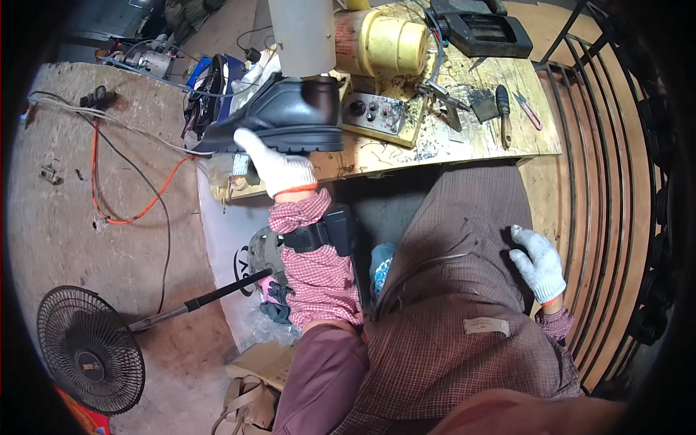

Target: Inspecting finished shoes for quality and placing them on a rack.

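My left hand [274,165], in a white work glove, grips a black leather shoe [279,116] by its thick sole and holds it sideways at the front edge of the wooden workbench [464,141]. The shoe's opening sits against a grey cylinder [302,32] that comes down from above. My right hand [539,262], also gloved, rests with fingers spread on the brown checked cloth [457,290] over my right thigh and holds nothing. A black device [326,232] is strapped on my left forearm.
On the bench are a yellow drum-shaped machine part [388,43], a small control box with knobs [377,112], a black tray [482,32], a screwdriver [502,109] and small pliers [529,110]. A black floor fan [90,351], orange cable [130,210] and curved metal rack [616,181] flank me.
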The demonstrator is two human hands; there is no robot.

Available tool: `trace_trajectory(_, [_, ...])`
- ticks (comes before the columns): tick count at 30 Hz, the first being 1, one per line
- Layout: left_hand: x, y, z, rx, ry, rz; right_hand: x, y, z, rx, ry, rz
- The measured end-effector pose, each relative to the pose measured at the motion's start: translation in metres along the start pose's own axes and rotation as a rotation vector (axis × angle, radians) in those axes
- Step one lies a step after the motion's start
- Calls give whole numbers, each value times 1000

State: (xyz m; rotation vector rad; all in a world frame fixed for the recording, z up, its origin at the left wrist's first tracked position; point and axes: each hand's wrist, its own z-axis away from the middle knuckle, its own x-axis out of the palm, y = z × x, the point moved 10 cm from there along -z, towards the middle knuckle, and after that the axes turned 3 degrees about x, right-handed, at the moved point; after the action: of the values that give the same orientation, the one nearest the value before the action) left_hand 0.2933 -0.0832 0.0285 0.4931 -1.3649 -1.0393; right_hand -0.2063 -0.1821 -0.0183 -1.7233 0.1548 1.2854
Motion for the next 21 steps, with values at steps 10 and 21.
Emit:
trace_trajectory(10, [-65, -100, 104, -477, -423, 31, -3, -18, -35, -157, 9, 173])
trace_trajectory(21, [-13, -146, 83, -734, -384, 189, 0, 4, 1, -4, -26, 169])
